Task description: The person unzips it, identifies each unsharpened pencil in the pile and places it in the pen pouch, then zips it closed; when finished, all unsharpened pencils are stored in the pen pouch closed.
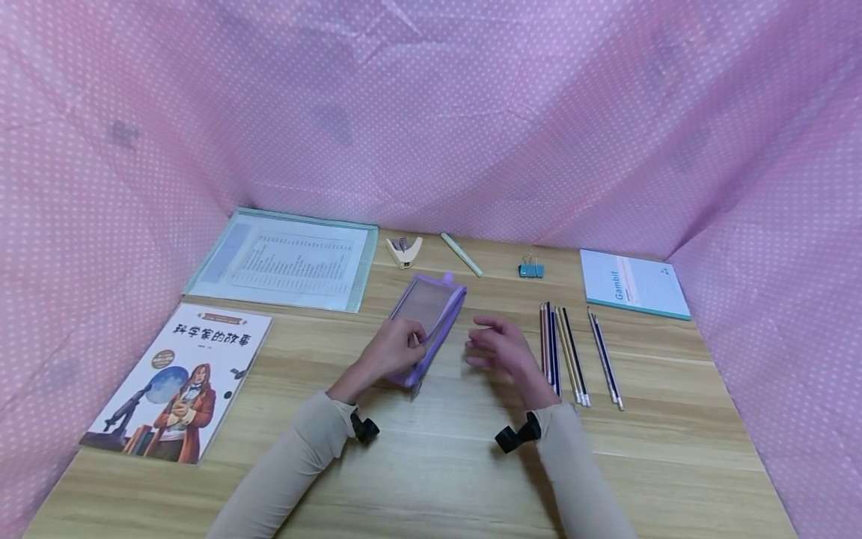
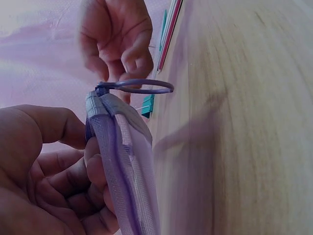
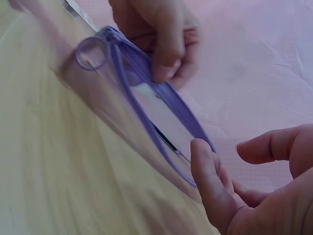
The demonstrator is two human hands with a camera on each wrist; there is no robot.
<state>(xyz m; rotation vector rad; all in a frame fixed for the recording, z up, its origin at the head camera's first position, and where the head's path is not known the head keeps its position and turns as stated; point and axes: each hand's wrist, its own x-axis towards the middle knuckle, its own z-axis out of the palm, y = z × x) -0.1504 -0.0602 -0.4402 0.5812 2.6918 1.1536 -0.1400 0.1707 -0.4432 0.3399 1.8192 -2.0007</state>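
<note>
My left hand (image 1: 397,348) pinches the near edge of a purple mesh pencil case (image 1: 431,299) at mid-table. In the left wrist view its thumb and fingers grip the fabric beside the zip end, where a purple pull ring (image 2: 169,88) sticks out. The case's zip mouth gapes in the right wrist view, and a thin dark stick (image 3: 164,135) shows through the gap. To the right of the case hovers my right hand (image 1: 501,350), its fingers apart and nothing held. Several pencils (image 1: 575,359) lie close to its right side.
A book (image 1: 222,352) and a document folder (image 1: 296,258) lie at left. Along the back are a cream stapler (image 1: 404,254), a pale green pen (image 1: 462,254) and a teal binder clip (image 1: 530,269). A notebook (image 1: 646,292) lies at back right. Pink cloth (image 1: 431,135) encloses the table.
</note>
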